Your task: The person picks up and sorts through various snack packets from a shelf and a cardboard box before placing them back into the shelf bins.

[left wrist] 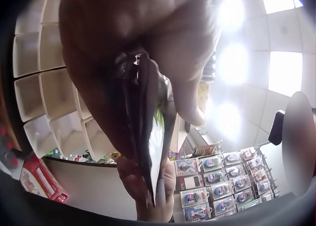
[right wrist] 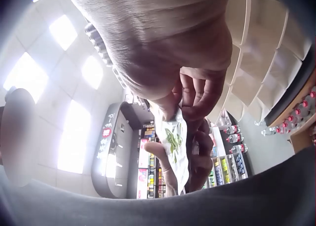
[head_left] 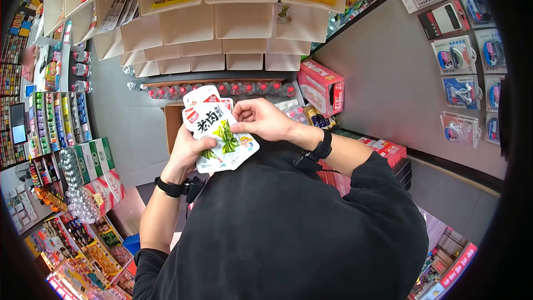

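Observation:
White snack packets (head_left: 237,154) with green vegetable pictures and black lettering lie fanned over each other in front of the chest. My left hand (head_left: 187,149) grips them from the left side, its thumb across the front and its fingers behind. At their upper right edge, my right hand (head_left: 265,120) pinches a packet between thumb and curled fingers. In the right wrist view, the packet (right wrist: 174,142) stands edge-on between both hands. The left wrist view shows the packets (left wrist: 157,137) edge-on below the left palm.
Tiered cream shelf bins (head_left: 244,22) rise ahead, some with snack packs in the upper row. Beneath them runs a row of red-capped bottles (head_left: 236,88). A red and white carton (head_left: 321,88) sits to the right, below hanging cable packs (head_left: 454,54). A display rack (head_left: 61,119) stands left.

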The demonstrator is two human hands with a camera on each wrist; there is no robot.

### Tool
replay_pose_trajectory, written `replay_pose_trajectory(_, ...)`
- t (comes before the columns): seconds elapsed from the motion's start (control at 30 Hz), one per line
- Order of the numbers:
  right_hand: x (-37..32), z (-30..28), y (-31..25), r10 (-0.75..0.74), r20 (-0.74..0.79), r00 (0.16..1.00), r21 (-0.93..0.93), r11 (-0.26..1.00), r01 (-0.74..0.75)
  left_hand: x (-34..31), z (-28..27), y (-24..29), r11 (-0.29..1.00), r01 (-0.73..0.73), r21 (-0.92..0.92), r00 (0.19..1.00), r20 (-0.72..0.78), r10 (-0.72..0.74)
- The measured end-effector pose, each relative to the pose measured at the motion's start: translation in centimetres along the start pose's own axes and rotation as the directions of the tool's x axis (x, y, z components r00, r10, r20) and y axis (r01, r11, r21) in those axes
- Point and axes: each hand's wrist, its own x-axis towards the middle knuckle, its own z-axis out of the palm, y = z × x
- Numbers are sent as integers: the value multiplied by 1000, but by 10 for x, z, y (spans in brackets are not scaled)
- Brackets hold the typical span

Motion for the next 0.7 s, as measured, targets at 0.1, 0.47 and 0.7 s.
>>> replay_pose_trajectory(0.1,-3,-3,-1,10,32,999,62,998,-12,0,-6,0,999,25,-32,998,50,-23)
replay_pose_trajectory(0.47,-12,-161,0,-47,-460,887,16,998,61,-30,-35,-6,996,-68,-56,983,-176,57)
replay_pose_trajectory(0.7,70,-413,42,-479,-802,356,-596,672,-439,-82,-58,-26,992,-124,-26,901,-422,101)
